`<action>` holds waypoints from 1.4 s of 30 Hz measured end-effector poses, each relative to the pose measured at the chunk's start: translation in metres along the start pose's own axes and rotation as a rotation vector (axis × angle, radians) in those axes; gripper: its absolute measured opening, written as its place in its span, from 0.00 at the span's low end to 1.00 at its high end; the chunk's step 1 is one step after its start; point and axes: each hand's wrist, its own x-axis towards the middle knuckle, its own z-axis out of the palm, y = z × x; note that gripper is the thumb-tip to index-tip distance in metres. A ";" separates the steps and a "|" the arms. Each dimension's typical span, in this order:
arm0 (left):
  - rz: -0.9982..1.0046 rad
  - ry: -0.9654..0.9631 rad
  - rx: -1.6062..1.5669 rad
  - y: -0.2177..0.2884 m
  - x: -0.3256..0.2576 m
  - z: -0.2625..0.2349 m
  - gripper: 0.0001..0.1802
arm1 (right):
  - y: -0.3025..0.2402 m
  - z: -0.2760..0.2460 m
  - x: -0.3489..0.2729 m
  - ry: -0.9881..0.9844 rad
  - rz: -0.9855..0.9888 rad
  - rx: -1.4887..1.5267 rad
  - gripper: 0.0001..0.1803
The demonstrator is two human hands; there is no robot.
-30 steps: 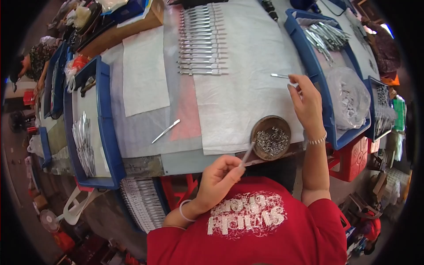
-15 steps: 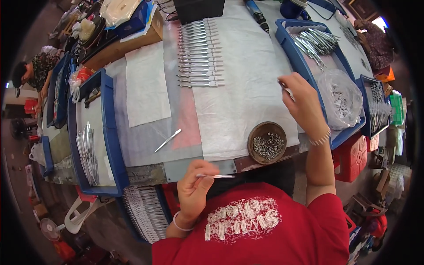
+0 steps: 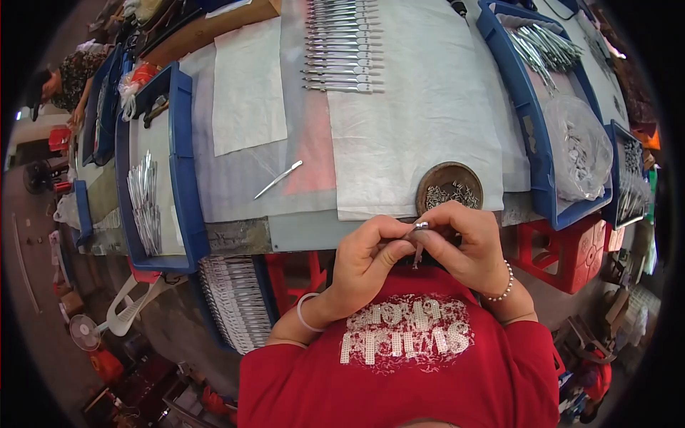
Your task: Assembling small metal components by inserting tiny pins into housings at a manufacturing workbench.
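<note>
My left hand (image 3: pixel 371 258) and my right hand (image 3: pixel 467 247) meet in front of the red shirt, just off the table's near edge. Both are closed, thumbs and fingertips pinched together. Between them shows a small shiny metal piece (image 3: pixel 422 226), at the right fingertips. A slim metal rod (image 3: pixel 417 258) points down from the left fingertips; its upper part is hidden by the fingers. Right behind the hands stands a round brown bowl (image 3: pixel 427 187) of small metal parts. A single pointed silver rod (image 3: pixel 278 179) lies on the table to the left.
Silver rod-shaped pieces (image 3: pixel 346 60) lie in a row on white sheeting (image 3: pixel 421 107). A blue tray (image 3: pixel 182 164) with rods stands left; another blue tray (image 3: pixel 531 143) holds rods and a plastic bag of parts (image 3: pixel 576 153). Below sits a red stool (image 3: pixel 571 253).
My right hand has come from beside the right tray to meet my left hand, which moved right. The view has shifted, so the table sits higher in the picture.
</note>
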 end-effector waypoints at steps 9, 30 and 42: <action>-0.045 -0.012 0.011 -0.002 -0.006 0.004 0.07 | 0.001 0.003 -0.006 0.056 -0.090 -0.010 0.06; -0.037 -0.071 -0.028 0.002 -0.011 0.015 0.06 | 0.000 -0.001 -0.024 0.099 -0.218 -0.137 0.06; -0.474 -0.064 -0.082 0.013 0.015 0.012 0.07 | 0.020 -0.006 -0.010 0.002 0.357 0.424 0.08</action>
